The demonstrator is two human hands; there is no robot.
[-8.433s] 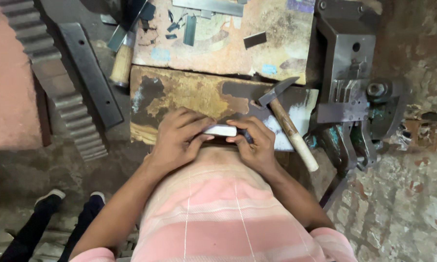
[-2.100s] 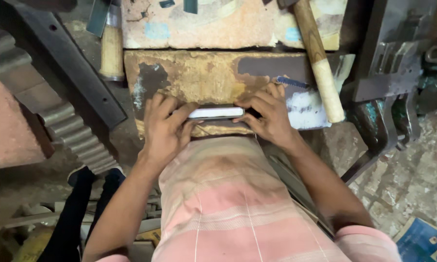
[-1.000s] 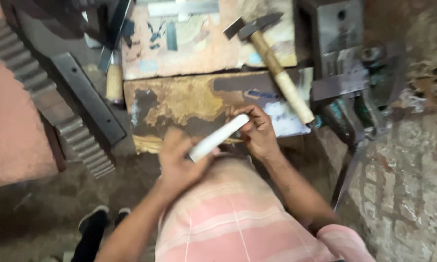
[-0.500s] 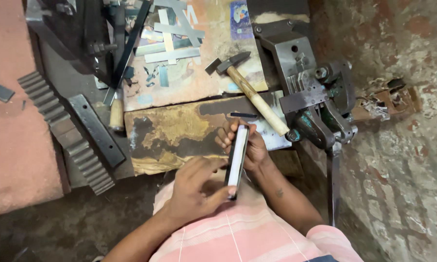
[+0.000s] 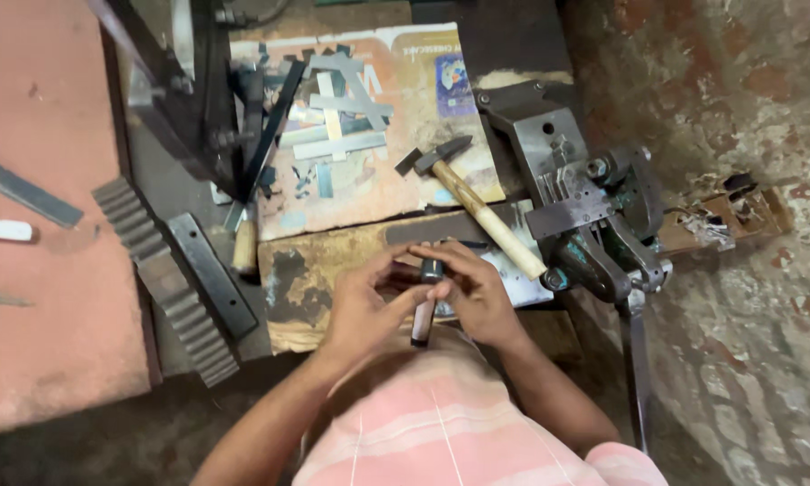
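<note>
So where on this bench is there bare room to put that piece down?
The wooden block is bare left of the left hand, between it and the toothed rack. The red slab at far left is mostly open too. It is crowded on the cardboard sheet, strewn with metal strips, and around the hammer and press beside the right hand.

Your hands, left (image 5: 364,306) and right (image 5: 475,292), cover most of the narrow strip (image 5: 422,322), so you cannot tell its top end or your grip.
</note>
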